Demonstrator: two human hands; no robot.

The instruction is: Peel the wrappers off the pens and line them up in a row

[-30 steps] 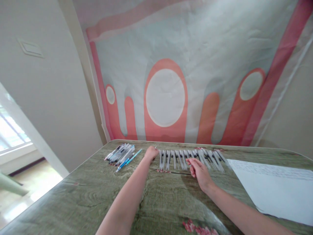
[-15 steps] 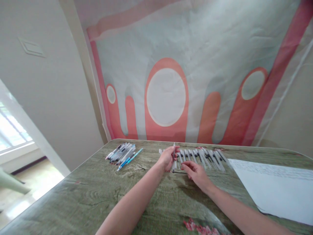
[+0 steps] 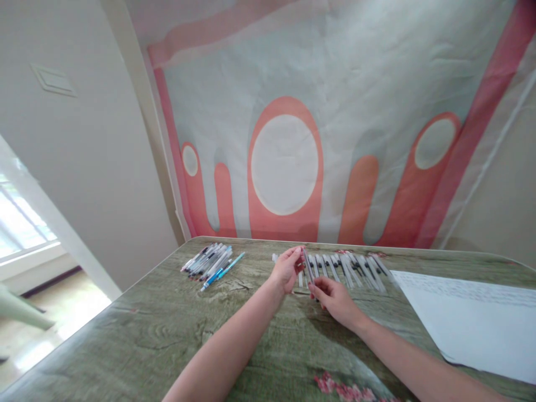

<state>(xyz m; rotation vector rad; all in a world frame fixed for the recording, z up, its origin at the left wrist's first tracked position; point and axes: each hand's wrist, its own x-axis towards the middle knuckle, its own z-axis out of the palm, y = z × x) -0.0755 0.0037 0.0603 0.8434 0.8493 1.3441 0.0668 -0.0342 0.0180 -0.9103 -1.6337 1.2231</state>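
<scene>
Over the table's far middle, a slim clear pen (image 3: 309, 267) slants between my two hands. My left hand (image 3: 288, 269) pinches its upper end with thumb and fingers. At the lower end, the fingertips of my right hand (image 3: 334, 297) are closed on it; a small dark part shows beneath them. Just behind and to the right lies a row of clear pen parts (image 3: 335, 269) with dark sections, side by side on the table. Part of that row is hidden behind my hands, and the pen's fine details are too small to make out.
A pile of pens (image 3: 207, 262) lies at the far left, with a blue pen (image 3: 211, 280) and a light-blue pen (image 3: 231, 266) beside it. White sheets of paper (image 3: 481, 329) with writing cover the right side of the wooden-patterned table (image 3: 167, 335). A printed wall covering (image 3: 285, 167) rises behind.
The pen in my left hand has tipped from upright to slanting. My right hand, which held a thin dark rod level below it, has brought its fingers to the pen's lower end.
</scene>
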